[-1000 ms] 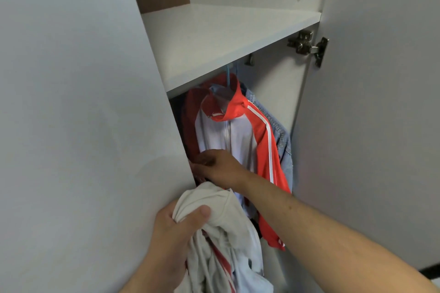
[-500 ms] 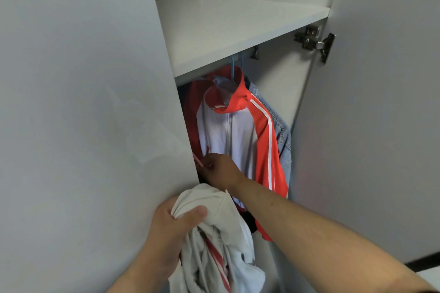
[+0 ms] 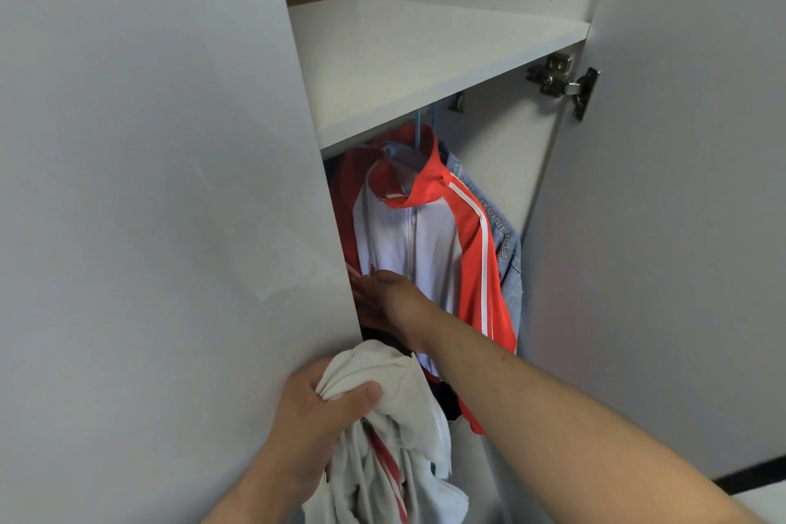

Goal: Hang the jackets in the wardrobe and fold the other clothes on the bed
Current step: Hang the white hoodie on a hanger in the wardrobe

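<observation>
Head view: your left grip (image 3: 317,413) clenches the bunched white garment (image 3: 408,408) low at the wardrobe (image 3: 425,55) opening. Your right grip (image 3: 383,302), fingers flat and released, presses the hung red-and-white jacket (image 3: 425,234), probably to make room beside the denim jacket (image 3: 506,242).

One head-worn wide-angle view looks forward and slightly down into the open wardrobe (image 3: 489,191), close up. Its shelf (image 3: 425,51) sits high in frame, and both forearms enter from below.
</observation>
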